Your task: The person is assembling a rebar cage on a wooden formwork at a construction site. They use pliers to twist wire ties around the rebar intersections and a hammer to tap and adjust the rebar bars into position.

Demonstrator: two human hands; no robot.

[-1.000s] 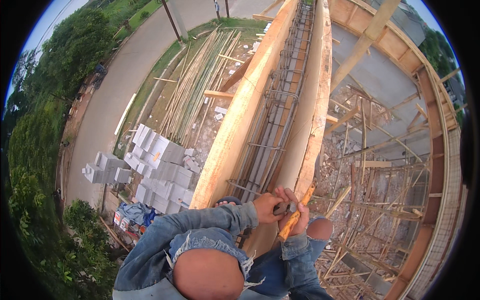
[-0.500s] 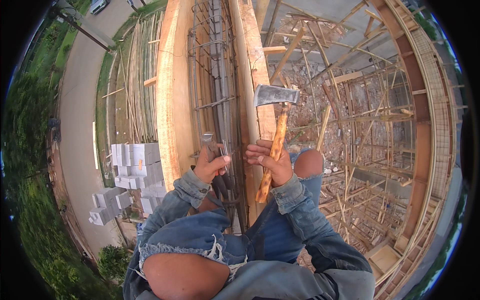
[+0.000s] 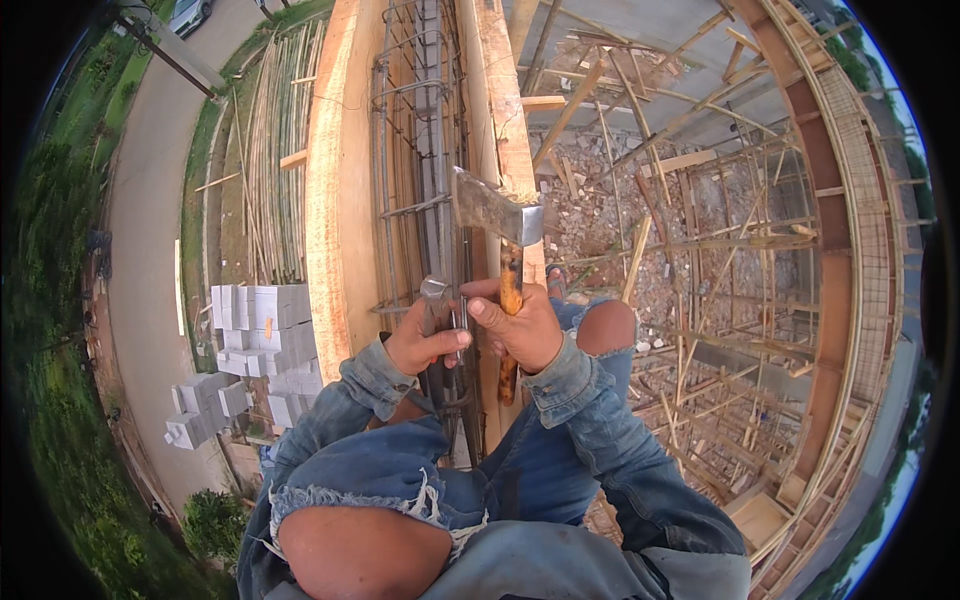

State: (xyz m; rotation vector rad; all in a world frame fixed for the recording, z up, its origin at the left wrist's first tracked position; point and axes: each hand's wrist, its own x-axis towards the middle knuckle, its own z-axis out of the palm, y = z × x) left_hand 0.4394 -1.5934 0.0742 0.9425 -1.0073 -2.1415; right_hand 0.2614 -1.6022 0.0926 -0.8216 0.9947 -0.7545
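right hand (image 3: 530,328) wrapped round the hatchet (image 3: 511,272) mid-handle, steel head (image 3: 488,208) just past it | probably nose-heavy, stiff, maybe slippery, so I'd choke up under the head | left hand (image 3: 412,345), just beside, clutching some metal tool (image 3: 434,290) | rebar cage (image 3: 417,207) beyond both

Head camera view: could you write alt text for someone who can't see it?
A person's right hand holds a wood-handled hatchet and their left hand a metal tool, possibly pincers, above a steel rebar cage between two wooden boards. Stacked pale blocks and long poles lie to the left; rubble to the right.
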